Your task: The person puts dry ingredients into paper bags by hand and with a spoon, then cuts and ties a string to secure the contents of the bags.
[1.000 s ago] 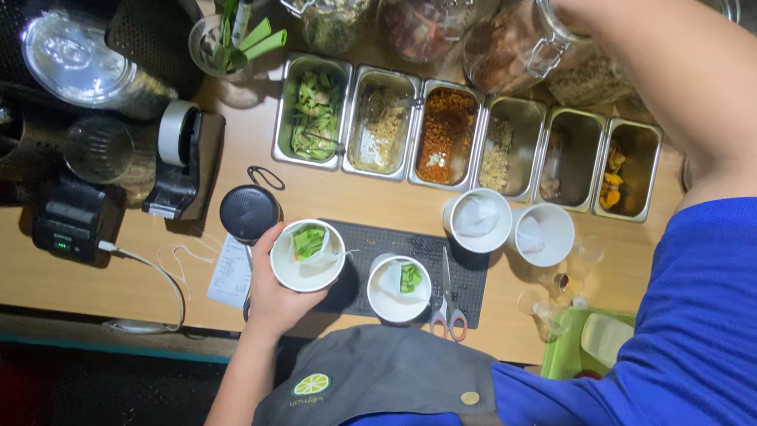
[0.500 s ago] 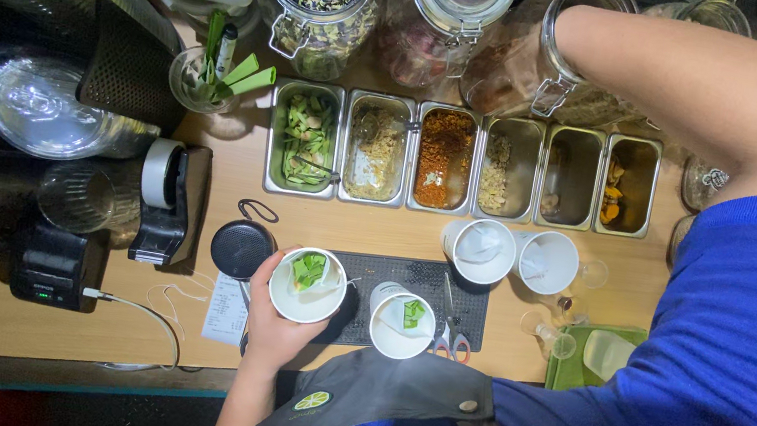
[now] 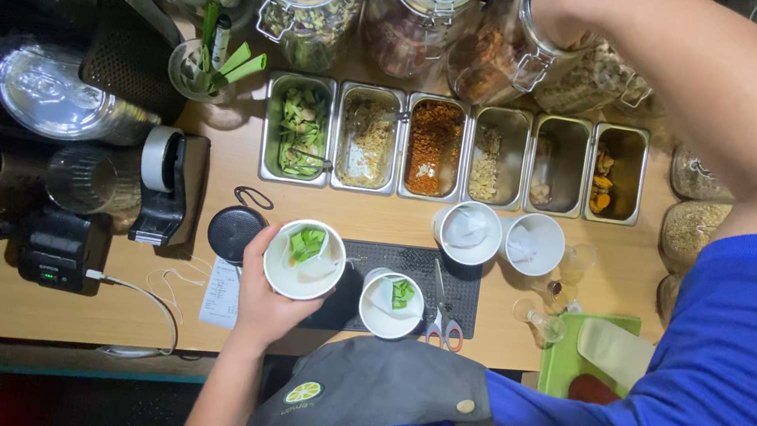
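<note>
Left hand holds a white paper cup with green leaf pieces inside, grip wrapped around the cup's left side, thumb on the near wall; the cup sits just above the left edge of a black bar mat on the wooden counter. A second white cup with a smaller green piece stands on the mat just right of the held one, apart from it. Scissors with red and white handles lie on the mat beside that second cup. Right arm reaches up and across toward the glass jars at the back; the right hand itself is hidden behind a clip-top jar of brown dried matter, so its grip cannot be told. Two more white cups stand side by side at the mat's far edge, each with a pale sachet inside. Behind them, a row of six steel inserts: green leaf slices leftmost, then pale shreds, orange-red flakes, pale bits, a nearly bare one, orange pieces rightmost. A round black lid lies just left of the held cup. A paper receipt lies near the wrist. Tape dispenser and small black printer sit well to the left.
</note>
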